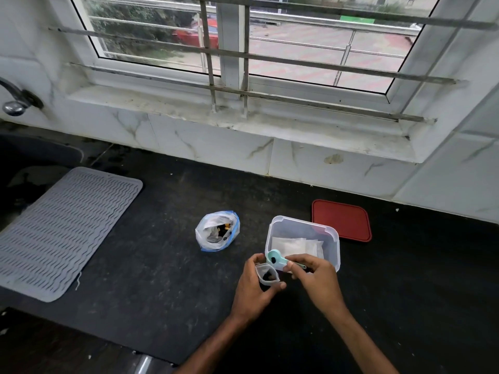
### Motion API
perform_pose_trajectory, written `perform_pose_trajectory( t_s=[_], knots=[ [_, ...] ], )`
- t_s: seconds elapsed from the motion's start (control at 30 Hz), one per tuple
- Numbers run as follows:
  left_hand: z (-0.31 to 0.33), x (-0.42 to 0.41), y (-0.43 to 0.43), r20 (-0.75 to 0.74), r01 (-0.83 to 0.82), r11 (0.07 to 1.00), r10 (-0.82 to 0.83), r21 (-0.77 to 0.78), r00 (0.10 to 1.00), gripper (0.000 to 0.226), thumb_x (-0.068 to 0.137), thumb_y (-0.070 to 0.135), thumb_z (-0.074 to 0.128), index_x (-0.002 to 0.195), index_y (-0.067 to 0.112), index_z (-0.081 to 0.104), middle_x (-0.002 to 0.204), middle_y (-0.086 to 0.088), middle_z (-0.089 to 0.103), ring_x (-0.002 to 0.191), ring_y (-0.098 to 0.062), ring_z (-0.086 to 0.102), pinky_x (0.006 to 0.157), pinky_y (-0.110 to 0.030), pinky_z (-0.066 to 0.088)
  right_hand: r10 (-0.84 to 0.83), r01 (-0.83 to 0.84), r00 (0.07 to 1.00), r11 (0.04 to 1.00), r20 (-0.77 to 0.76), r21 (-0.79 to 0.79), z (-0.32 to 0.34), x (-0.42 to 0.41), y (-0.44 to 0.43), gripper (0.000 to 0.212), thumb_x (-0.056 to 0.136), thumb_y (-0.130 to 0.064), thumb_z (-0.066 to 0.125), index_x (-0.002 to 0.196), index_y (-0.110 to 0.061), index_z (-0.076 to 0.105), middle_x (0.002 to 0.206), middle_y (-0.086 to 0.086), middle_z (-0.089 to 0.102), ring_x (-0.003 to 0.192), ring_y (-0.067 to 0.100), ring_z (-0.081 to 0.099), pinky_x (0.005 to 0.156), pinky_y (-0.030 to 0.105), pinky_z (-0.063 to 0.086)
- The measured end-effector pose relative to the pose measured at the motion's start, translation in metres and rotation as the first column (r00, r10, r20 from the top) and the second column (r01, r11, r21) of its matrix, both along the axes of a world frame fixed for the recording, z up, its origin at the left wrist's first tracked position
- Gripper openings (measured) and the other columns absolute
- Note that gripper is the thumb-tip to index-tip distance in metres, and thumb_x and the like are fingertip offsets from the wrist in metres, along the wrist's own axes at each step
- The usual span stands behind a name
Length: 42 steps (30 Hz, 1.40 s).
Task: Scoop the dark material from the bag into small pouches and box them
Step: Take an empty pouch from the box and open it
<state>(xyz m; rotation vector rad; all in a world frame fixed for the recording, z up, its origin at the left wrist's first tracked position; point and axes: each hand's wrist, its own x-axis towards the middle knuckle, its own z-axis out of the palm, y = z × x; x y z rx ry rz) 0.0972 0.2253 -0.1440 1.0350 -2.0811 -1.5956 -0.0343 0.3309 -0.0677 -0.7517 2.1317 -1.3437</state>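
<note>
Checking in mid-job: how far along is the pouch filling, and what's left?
Done: several flat white pouches lie in the clear plastic box; whether filled, unclear. In hand: left hand holds a small clear pouch with dark material inside, right hand holds a teal plastic scoop at its mouth. Left: box this pouch, likely more from the open plastic bag; red flat lid is still off.

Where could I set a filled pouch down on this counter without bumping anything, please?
Bare counter lies between the grey mat and the plastic bag, along the tiled wall behind the bag and clear box, and right of the red lid. It is crowded at the box's near corner, where the left hand holds a pouch and the right hand the scoop.
</note>
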Motion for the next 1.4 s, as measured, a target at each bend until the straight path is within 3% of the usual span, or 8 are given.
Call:
perform_pose_trajectory(
  t_s=[0.13,0.23,0.4,0.57,0.77,0.97,1.23,1.4],
  knots=[
    [-0.001,0.010,-0.014,0.044,0.041,0.999,-0.041,-0.005,0.998,0.094,0.059,0.061,0.083,0.137,0.043,0.033,0.135,0.021,0.052,0.120,0.002,0.055,0.100,-0.031,0.051,0.019,-0.019,0.998,1.000,0.065,-0.004,0.005,0.001,-0.008,0.018,0.086,-0.013,0.075,0.087,-0.031,0.075,0.085,-0.017,0.075,0.083,0.005,0.071,0.081,0.025,0.059],
    [0.005,0.010,-0.018,0.066,0.098,0.995,-0.096,-0.019,0.993,0.079,0.066,0.057,0.081,0.131,0.044,0.039,0.128,0.022,0.057,0.115,0.007,0.056,0.097,-0.029,0.052,0.070,-0.072,0.997,0.996,0.045,0.056,0.006,0.000,-0.006,0.015,0.086,-0.016,0.075,0.089,-0.031,0.076,0.087,-0.018,0.075,0.086,0.002,0.070,0.082,0.023,0.058],
    [0.011,0.003,-0.011,0.063,0.128,0.991,-0.126,-0.033,0.990,0.060,0.075,0.048,0.079,0.124,0.037,0.046,0.117,0.019,0.064,0.106,0.005,0.061,0.092,-0.023,0.052,0.315,-0.245,0.907,0.935,-0.280,0.258,-0.008,0.003,0.013,0.019,0.084,-0.025,0.077,0.102,-0.032,0.078,0.095,-0.018,0.075,0.087,-0.003,0.067,0.082,0.020,0.056],
    [0.009,0.002,-0.009,0.048,0.124,0.991,-0.122,-0.041,0.991,0.058,0.077,0.047,0.076,0.125,0.035,0.047,0.118,0.020,0.065,0.107,0.006,0.061,0.092,-0.029,0.053,0.224,-0.116,0.862,0.961,-0.455,0.252,-0.014,0.008,0.017,0.027,0.082,-0.026,0.079,0.107,-0.033,0.077,0.103,-0.013,0.074,0.087,-0.003,0.062,0.078,0.004,0.045],
    [0.010,0.003,-0.007,0.065,0.125,0.991,-0.122,-0.044,0.990,0.061,0.077,0.050,0.075,0.128,0.034,0.046,0.122,0.022,0.061,0.110,0.010,0.057,0.095,-0.023,0.050,0.049,-0.041,0.992,0.997,-0.118,0.070,-0.005,0.010,0.016,0.019,0.083,-0.021,0.079,0.098,-0.033,0.078,0.093,-0.026,0.073,0.094,-0.006,0.067,0.082,0.013,0.053],
    [0.010,0.007,-0.005,0.086,0.131,0.991,-0.128,-0.036,0.988,0.068,0.075,0.056,0.073,0.132,0.036,0.042,0.128,0.021,0.058,0.116,0.008,0.055,0.098,-0.023,0.050,-0.047,0.050,0.979,0.999,0.197,-0.007,0.001,0.012,0.017,0.014,0.087,-0.013,0.073,0.098,-0.021,0.076,0.089,-0.007,0.078,0.083,0.010,0.072,0.078,0.023,0.058],
    [0.011,0.011,-0.004,0.104,0.123,0.992,-0.119,-0.036,0.987,0.071,0.074,0.054,0.074,0.133,0.037,0.039,0.129,0.019,0.056,0.117,0.005,0.055,0.102,-0.029,0.049,-0.076,0.095,0.939,0.995,0.335,-0.040,0.005,0.014,0.014,0.013,0.090,-0.011,0.068,0.101,-0.014,0.074,0.087,-0.001,0.078,0.072,0.007,0.069,0.058,0.013,0.050],
    [0.022,0.006,-0.011,0.269,0.133,0.936,-0.043,-0.325,0.962,0.051,0.086,0.061,0.059,0.127,0.033,0.045,0.123,0.016,0.063,0.110,0.003,0.055,0.114,-0.042,0.034,-0.130,0.153,0.920,0.988,0.371,-0.035,0.007,0.008,0.014,0.014,0.090,-0.014,0.068,0.103,-0.016,0.073,0.091,-0.001,0.078,0.076,0.013,0.069,0.056,0.014,0.049]
  ],
)
